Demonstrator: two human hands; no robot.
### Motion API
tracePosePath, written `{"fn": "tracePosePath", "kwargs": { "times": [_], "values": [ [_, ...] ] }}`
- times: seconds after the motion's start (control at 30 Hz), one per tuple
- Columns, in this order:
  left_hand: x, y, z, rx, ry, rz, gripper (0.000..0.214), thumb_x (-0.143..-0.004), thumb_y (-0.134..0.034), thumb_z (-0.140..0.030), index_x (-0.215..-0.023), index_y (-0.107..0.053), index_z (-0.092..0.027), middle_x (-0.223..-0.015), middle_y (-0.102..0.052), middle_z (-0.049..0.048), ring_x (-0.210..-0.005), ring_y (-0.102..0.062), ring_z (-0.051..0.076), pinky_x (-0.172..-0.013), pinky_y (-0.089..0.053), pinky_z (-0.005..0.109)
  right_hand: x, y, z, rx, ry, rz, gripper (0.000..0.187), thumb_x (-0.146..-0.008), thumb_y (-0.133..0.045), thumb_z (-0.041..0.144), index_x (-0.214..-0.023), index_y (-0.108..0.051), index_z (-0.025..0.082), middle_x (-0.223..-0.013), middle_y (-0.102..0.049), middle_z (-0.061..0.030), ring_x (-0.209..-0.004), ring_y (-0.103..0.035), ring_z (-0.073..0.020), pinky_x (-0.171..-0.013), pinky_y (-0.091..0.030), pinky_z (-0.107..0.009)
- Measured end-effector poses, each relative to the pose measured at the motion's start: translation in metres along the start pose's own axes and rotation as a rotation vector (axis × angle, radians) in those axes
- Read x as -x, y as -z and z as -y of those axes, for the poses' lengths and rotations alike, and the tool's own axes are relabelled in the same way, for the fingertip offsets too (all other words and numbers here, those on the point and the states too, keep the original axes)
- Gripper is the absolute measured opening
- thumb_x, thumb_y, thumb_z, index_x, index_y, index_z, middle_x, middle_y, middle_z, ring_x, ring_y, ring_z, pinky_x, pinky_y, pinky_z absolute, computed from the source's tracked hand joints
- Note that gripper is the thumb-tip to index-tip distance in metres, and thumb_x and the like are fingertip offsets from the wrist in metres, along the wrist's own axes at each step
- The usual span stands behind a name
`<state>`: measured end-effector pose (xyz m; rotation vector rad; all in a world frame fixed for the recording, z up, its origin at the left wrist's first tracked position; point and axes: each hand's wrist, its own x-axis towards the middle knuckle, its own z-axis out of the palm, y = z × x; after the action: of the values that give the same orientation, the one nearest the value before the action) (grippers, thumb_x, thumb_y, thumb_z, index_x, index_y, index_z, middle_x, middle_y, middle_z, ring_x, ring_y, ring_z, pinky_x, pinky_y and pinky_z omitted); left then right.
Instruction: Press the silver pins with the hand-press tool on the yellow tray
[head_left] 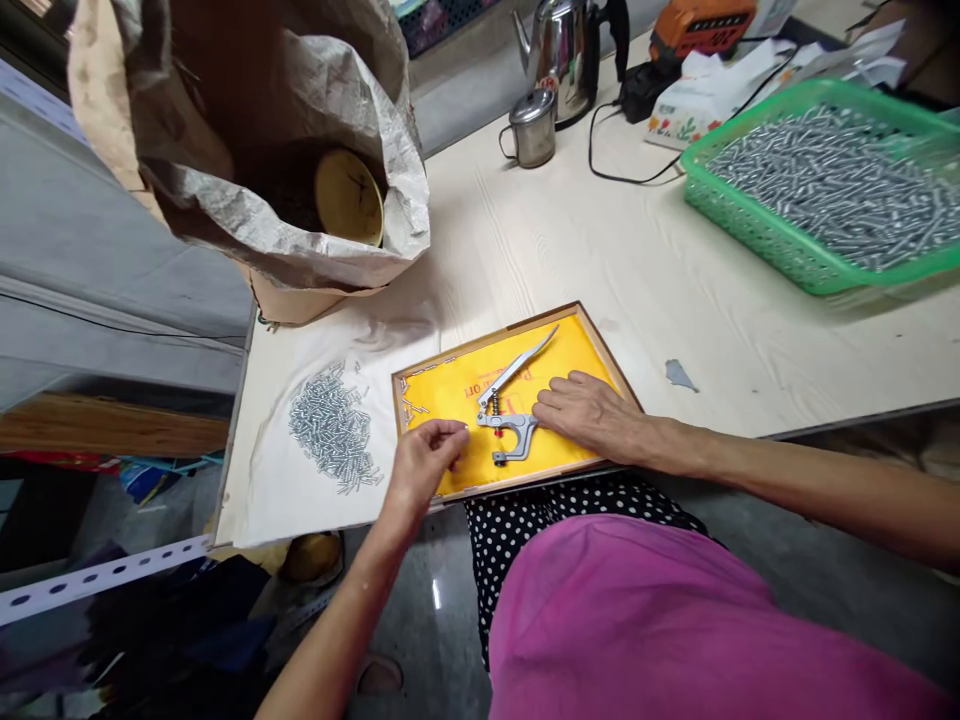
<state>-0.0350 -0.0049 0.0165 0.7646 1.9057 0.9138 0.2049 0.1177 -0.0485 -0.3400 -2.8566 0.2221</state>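
The right hand (585, 412) is closed, its fingers curled over the near end of a grey metal hand-press tool (511, 422) with a C-shaped body; the grip itself is partly hidden by the knuckles. The left hand (427, 460) is drawn into a pinch just beside the tool's open mouth, and whether anything tiny sits between thumb and forefinger I cannot tell. The tool should be stiff, fairly weighty for its size, smooth but not fragile; the body end under the right hand looks the sound place to hold it, with the long silver lever (517, 368) as the part to squeeze against the dark coil spring. Beneath both hands lies a shallow wood-rimmed tray (517, 328) with a yellow printed bottom, a few loose small silver pins (412, 408) in its end beyond the left hand. Farther left of that hand, a heap of short silver metal pieces (334, 430) rests on a white sheet (270, 500). Ahead of the left hand stands an open paper-and-woven sack (401, 185) with a round yellow object (349, 197) inside. Well out past the right hand, on the pale worktop (637, 260), a green perforated plastic basket (772, 252) holds many silver rods; straight ahead, a lidded steel cup (532, 138) hides its contents.
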Motion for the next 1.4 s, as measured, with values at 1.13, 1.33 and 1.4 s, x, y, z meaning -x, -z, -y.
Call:
{"fn": "tracePosePath", "kwargs": {
  "times": [1.13, 1.33, 1.4],
  "values": [
    [0.002, -0.041, 0.013, -0.155, 0.226, 0.175, 0.049, -0.055, -0.085, -0.059, -0.063, -0.066, -0.014, -0.047, -0.049, -0.0044, -0.043, -0.037, 0.007, -0.044, -0.025, 0.022, -0.025, 0.015, -0.052, -0.028, -0.085, 0.158, 0.098, -0.076, -0.068, 0.076, -0.143, -0.046, 0.008, -0.14, -0.053, -0.0233, -0.125, -0.044, -0.0406, -0.096, -0.039, -0.049],
    [0.004, -0.04, 0.014, -0.228, 0.214, 0.149, 0.04, -0.067, -0.08, -0.053, -0.065, -0.066, -0.015, -0.049, -0.05, -0.0037, -0.044, -0.04, 0.009, -0.046, -0.028, 0.023, -0.022, 0.021, -0.038, 0.025, -0.118, 0.164, 0.065, -0.079, -0.073, 0.063, -0.117, -0.062, 0.011, -0.113, -0.065, -0.0154, -0.102, -0.051, -0.0306, -0.086, -0.035, -0.041],
    [0.009, -0.041, 0.014, -0.386, 0.124, 0.099, 0.034, -0.077, -0.074, -0.046, -0.066, -0.066, -0.016, -0.056, -0.056, -0.0003, -0.05, -0.048, 0.012, -0.051, -0.036, 0.025, -0.019, 0.024, -0.033, 0.035, -0.105, 0.167, 0.052, -0.085, -0.07, 0.056, -0.112, -0.063, 0.012, -0.108, -0.065, -0.0143, -0.1, -0.05, -0.0293, -0.084, -0.035, -0.04]
  ]
}}
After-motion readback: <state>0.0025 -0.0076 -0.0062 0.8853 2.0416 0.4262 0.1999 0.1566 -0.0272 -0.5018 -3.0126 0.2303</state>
